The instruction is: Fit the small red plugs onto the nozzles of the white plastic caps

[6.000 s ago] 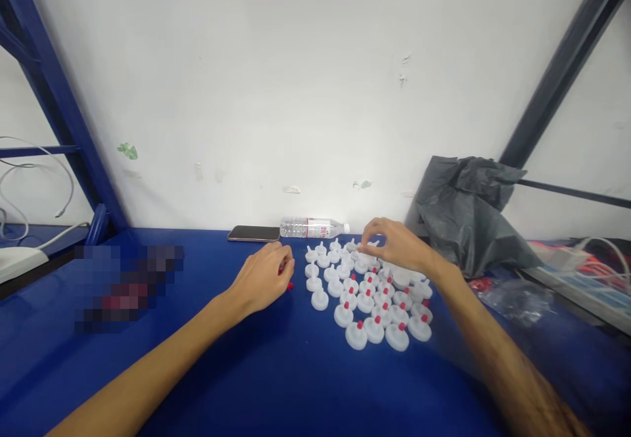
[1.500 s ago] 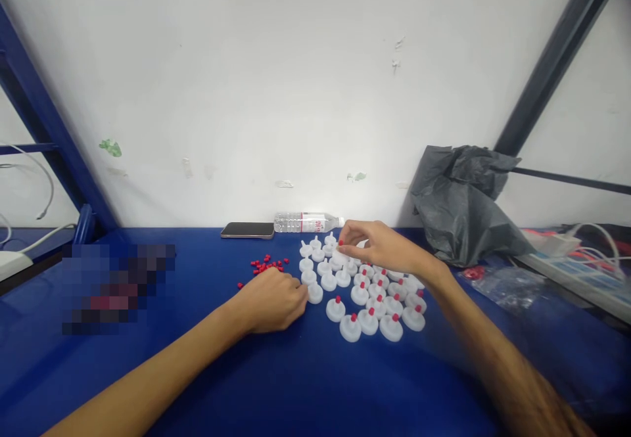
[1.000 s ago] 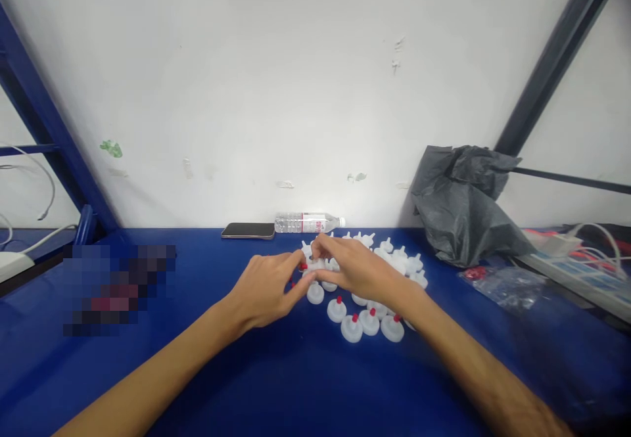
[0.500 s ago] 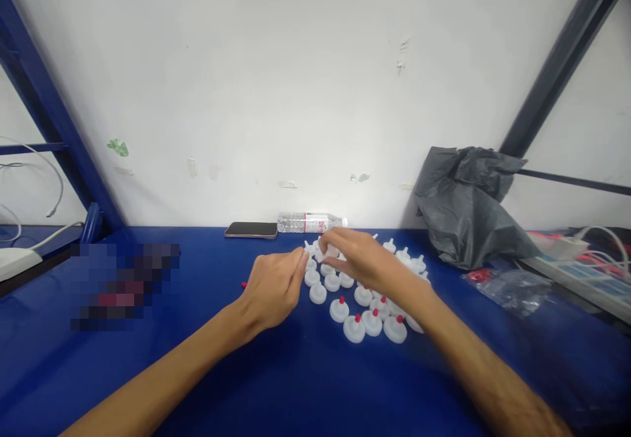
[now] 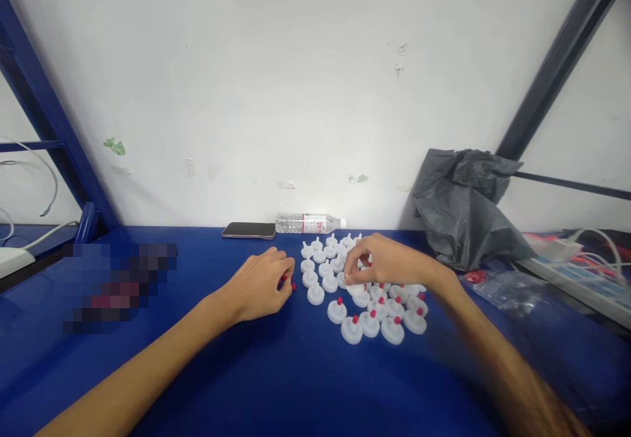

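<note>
My left hand is over the blue table, its fingers curled down and closed at a small red cap. Another red cap lies just beside the fingertips. The fingers hide part of what they pinch. My right hand is closed, thumb and fingertips pinching a white nozzle lid low among the others. Around it stand several round white lids, nozzles up. Bare white nozzles top those at the back left, such as one lid; red caps top the front and right ones, such as another lid.
A phone and a clear plastic bottle lie along the wall. A grey plastic bag stands at the back right, near a clear bag and a power strip. A pixelated patch covers something at left.
My hands have moved apart. The left went down and left to the red caps; the right came down, carrying a white nozzle lid in among the capped ones.
</note>
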Demonstrator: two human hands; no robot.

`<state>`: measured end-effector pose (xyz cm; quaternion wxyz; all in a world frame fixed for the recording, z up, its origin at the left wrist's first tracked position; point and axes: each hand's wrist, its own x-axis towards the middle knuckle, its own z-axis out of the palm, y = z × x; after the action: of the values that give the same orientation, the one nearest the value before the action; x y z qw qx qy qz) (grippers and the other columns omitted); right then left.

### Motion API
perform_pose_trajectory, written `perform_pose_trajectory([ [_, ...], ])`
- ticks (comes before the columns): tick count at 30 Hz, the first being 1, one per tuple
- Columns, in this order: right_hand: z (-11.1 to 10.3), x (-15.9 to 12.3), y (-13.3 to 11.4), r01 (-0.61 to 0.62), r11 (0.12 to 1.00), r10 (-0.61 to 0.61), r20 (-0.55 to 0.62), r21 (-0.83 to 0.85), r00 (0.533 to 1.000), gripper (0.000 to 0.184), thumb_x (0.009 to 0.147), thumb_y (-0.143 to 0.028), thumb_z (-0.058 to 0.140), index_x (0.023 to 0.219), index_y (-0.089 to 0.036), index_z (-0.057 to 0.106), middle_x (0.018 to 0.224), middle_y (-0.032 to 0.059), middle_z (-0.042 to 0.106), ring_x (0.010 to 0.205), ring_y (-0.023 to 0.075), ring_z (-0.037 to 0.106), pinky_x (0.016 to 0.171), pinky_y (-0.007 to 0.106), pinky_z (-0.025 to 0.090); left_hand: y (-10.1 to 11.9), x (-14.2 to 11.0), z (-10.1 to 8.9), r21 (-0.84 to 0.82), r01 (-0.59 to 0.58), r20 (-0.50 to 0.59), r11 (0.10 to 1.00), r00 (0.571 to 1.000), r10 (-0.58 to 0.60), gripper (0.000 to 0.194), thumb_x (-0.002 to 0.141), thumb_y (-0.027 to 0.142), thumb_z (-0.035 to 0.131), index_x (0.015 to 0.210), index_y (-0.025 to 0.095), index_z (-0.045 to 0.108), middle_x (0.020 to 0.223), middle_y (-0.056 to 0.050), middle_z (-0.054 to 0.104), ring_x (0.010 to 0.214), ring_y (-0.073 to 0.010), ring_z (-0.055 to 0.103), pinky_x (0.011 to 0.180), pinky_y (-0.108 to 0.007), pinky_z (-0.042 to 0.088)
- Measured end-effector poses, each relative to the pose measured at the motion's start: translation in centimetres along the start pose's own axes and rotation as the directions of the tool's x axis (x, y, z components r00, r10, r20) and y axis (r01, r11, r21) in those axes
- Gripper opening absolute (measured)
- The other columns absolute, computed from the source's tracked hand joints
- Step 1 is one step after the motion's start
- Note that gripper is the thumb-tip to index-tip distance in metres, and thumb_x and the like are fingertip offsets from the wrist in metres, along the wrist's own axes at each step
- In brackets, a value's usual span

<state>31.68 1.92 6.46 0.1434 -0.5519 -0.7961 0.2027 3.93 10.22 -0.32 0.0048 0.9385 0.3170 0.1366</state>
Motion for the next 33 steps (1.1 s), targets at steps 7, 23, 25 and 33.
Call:
perform_pose_trajectory([
  [7,0.2,0.1,-0.3,-0.017,0.995,0.012,0.061,0.094,0.998,0.023,0.084,-0.044,0.079,0.088,-0.022,0.085,0.088,0.0026,0.082,0.066,0.0145,0.061,0.065,0.030,0.045,0.0,-0.2,-0.4,0.029,-0.014,0.052,0.999,0.999,0.012,0.012,0.087,0.016,0.049,0.079,0.025,0.049,0.081,-0.002,0.065,0.081,-0.0232,0.056,0.062,-0.036,0.030],
  [23,1.1,0.6,0.2,-0.046,0.982,0.015,0.169,0.184,0.985,0.022,0.082,-0.037,0.081,0.093,-0.019,0.079,0.093,0.0054,0.082,0.070,0.0163,0.069,0.070,0.030,0.052,0.3,-0.1,-0.6,0.046,-0.020,0.035,0.999,0.999,0.018,0.014,0.089,0.017,0.050,0.077,0.025,0.049,0.080,-0.002,0.066,0.080,-0.0230,0.059,0.063,-0.035,0.031],
  [25,0.7,0.4,-0.1,-0.018,0.990,0.000,0.128,0.138,0.992,0.024,0.082,-0.038,0.083,0.098,-0.021,0.081,0.103,0.0055,0.082,0.082,0.0190,0.071,0.077,0.031,0.052,0.3,-0.1,-0.6,0.042,-0.026,0.010,0.999,1.000,0.026,0.016,0.090,0.018,0.050,0.076,0.025,0.048,0.079,-0.002,0.065,0.078,-0.0222,0.058,0.062,-0.035,0.031],
  [33,1.6,1.0,-0.9,0.123,0.990,-0.132,0.168,0.064,0.977,0.025,0.077,-0.049,0.088,0.093,-0.030,0.087,0.095,0.0030,0.075,0.090,0.0212,0.063,0.079,0.032,0.047,0.4,-0.1,-0.4,-0.046,-0.072,-0.145,0.996,0.987,0.064,0.016,0.093,0.016,0.046,0.080,0.023,0.052,0.079,0.000,0.061,0.070,-0.0181,0.056,0.065,-0.033,0.036],
])
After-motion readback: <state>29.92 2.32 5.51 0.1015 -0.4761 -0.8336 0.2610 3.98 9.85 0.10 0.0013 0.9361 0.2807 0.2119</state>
